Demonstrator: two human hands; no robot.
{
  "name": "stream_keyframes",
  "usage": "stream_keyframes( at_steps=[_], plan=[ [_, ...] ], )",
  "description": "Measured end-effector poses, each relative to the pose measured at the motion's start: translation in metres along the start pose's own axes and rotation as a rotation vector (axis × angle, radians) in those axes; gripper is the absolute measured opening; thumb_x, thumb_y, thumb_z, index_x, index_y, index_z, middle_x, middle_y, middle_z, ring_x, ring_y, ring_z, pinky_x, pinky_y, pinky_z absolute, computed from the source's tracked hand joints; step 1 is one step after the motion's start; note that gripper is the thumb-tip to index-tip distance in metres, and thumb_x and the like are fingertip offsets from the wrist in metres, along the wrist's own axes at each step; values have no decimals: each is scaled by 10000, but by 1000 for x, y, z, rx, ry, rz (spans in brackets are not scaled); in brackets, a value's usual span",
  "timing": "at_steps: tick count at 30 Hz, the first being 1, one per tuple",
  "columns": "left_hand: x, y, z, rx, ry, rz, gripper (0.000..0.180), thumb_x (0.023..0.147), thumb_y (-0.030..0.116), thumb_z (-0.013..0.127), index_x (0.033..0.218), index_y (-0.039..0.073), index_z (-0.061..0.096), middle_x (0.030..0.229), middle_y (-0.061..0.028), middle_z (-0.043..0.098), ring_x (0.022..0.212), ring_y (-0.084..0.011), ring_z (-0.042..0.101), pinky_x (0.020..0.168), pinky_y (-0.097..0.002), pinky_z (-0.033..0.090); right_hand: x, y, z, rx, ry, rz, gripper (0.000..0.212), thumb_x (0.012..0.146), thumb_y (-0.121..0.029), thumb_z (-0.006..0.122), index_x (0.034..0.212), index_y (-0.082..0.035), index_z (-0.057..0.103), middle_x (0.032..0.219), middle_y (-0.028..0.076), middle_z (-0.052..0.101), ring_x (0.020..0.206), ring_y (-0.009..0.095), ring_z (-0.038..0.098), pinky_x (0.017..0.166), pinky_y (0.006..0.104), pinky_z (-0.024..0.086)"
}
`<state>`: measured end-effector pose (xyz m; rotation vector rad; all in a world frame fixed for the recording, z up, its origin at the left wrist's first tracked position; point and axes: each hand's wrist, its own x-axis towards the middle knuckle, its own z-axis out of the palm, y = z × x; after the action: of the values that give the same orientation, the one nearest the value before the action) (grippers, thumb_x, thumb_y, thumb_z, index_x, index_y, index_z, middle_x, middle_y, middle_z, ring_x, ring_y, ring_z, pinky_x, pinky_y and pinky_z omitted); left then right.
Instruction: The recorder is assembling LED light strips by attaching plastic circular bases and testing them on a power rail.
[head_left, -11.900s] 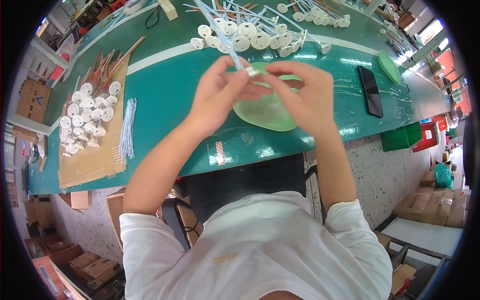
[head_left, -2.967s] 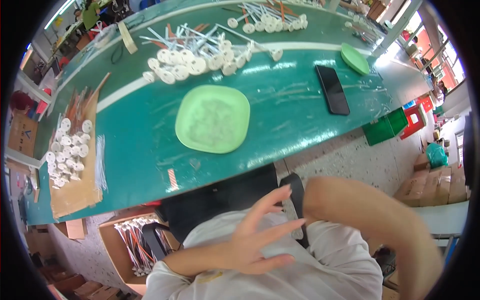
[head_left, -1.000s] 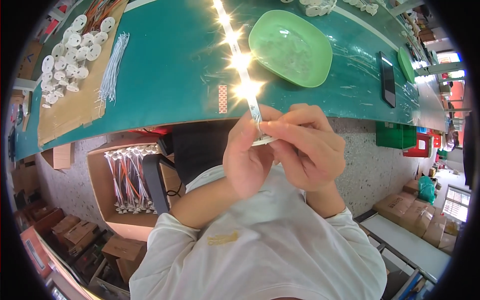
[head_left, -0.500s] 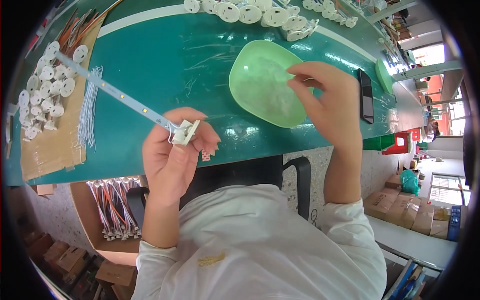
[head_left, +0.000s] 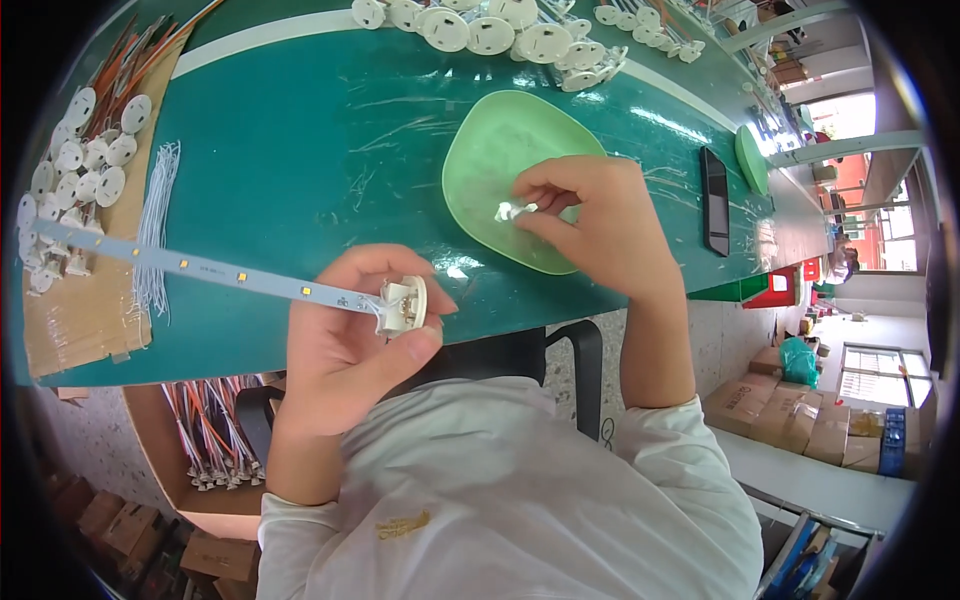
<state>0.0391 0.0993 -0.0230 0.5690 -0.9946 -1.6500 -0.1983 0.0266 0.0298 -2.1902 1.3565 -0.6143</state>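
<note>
My left hand is closed round a white round plastic end cap near the table's front edge. Thin white wires join the cap to an LED strip board, which sticks out to the left over the table. Over the near right part of a light green bowl, my right hand pinches a small shiny clear or silvery piece; its exact kind is too small to tell. A pale, whitish mass of small pieces lies blurred in the bowl.
White round caps with wires lie on cardboard at left, beside a bundle of white wires. More caps line the far side. A black phone lies at right. A box of wired parts stands below the table.
My right hand has moved left and down over the bowl and now shows a small shiny piece between its fingertips. The LED strip has swung lower, and its cap has turned in my left hand.
</note>
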Motion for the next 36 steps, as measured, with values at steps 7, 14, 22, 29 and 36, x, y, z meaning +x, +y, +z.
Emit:
stream_keyframes(
  at_steps=[7, 14, 22, 29, 36],
  plan=[
    [-3, -2, 5, 52, 27, 38, 372, 815, -44, 678, 1162, -21, 549, 986, -117, 638, 869, -121, 586, 765, -258, 479, -6, 3, -5, 58, 79, 12, 177, 711, 60, 738, 880, 52, 687, 790, 98, 700, 712, 147, 687, 676, 251, 558],
    [-4, -4, 6, 73, 39, 58, 373, 821, -66, 659, 1171, -22, 538, 991, -122, 638, 861, -101, 575, 765, -250, 471, -11, -4, -6, 163, 95, 63, 189, 725, 70, 723, 911, 48, 700, 897, 115, 706, 774, 164, 712, 696, 248, 567],
    [-5, -2, 10, 208, 75, 72, 381, 832, 76, 687, 1163, -41, 538, 960, -150, 650, 849, -168, 622, 773, -295, 515, -19, -2, -8, 265, 175, -13, 156, 770, 46, 703, 924, 20, 710, 1076, 141, 667, 769, 143, 658, 711, 257, 560],
    [-7, -5, 9, 203, 81, 79, 340, 843, -1, 625, 1169, -39, 535, 968, -138, 643, 875, -157, 621, 774, -297, 535, -23, 1, -5, 533, 266, 172, 125, 824, 34, 677, 947, 31, 701, 897, 87, 691, 712, 108, 617, 667, 240, 519],
    [-6, -5, 9, 215, 87, 111, 333, 850, -28, 608, 1174, -38, 532, 967, -125, 630, 889, -157, 622, 760, -298, 548, -17, 5, -4, 653, 300, 126, 169, 896, 6, 613, 1052, 38, 667, 859, 78, 699, 724, 103, 618, 693, 235, 500]
  ],
)
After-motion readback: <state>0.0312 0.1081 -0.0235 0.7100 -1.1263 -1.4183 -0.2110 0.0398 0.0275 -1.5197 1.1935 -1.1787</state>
